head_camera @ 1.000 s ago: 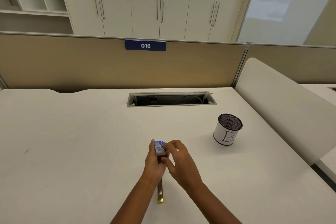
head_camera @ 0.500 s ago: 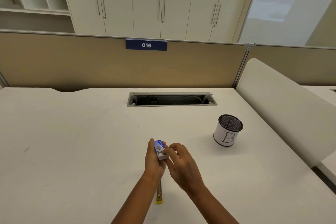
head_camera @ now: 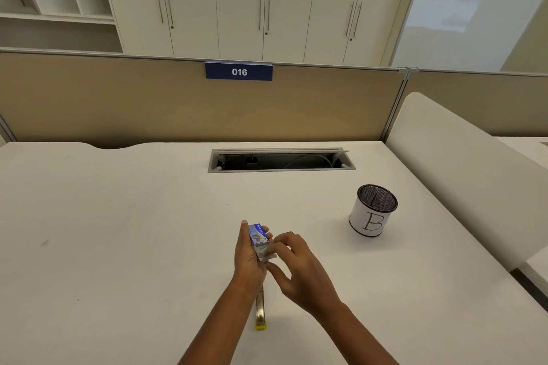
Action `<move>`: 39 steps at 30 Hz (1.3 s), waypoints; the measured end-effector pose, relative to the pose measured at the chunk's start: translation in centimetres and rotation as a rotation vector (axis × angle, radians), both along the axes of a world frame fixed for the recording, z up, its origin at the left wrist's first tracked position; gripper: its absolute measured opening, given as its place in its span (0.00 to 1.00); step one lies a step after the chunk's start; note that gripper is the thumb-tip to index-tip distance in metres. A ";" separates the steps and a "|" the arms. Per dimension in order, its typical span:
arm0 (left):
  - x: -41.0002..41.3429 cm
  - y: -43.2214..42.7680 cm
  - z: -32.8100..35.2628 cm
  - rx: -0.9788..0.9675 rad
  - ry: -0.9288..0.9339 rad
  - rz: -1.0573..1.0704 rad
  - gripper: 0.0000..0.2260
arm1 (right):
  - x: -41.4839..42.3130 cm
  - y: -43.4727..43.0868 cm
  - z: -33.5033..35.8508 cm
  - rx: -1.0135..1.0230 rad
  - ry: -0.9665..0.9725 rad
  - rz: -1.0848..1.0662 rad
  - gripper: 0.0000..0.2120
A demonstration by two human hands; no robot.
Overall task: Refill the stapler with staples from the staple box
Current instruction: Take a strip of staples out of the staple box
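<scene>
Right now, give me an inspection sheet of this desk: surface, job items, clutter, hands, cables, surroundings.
Surface: white desk, a few faint marks.
Job's things: blue staple box, inner tray slid partly out at the near end; stapler flat on the desk, yellow end nearest, mostly hidden under the wrists.
Clutter: mesh pen cup marked B, standing to the right.
Hands: left hand holds the box; right hand fingers at the tray.
Cables: one cable in the open cable slot.
Surroundings: tan partition with 016 sign, cabinets behind.
</scene>
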State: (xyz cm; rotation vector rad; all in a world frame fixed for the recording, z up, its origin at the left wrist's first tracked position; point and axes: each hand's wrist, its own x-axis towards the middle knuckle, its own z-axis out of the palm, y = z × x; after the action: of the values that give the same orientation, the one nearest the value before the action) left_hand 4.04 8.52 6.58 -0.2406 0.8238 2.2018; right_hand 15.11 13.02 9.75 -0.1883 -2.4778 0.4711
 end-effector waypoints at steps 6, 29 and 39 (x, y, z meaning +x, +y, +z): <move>-0.1 0.0 -0.1 -0.008 -0.018 -0.012 0.18 | 0.9 -0.4 -0.6 0.032 0.000 -0.017 0.04; 0.3 0.0 -0.4 -0.090 -0.007 0.028 0.17 | -1.1 -0.4 0.7 -0.082 -0.224 -0.090 0.10; 0.2 0.1 0.2 0.030 -0.128 0.084 0.14 | -0.4 -0.9 1.2 -0.397 0.072 -0.139 0.04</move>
State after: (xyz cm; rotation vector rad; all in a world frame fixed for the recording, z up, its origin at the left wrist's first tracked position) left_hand 4.21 8.60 6.75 -0.4034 0.7211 2.2495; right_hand 14.67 12.10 10.96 -0.4895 -2.2589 0.8897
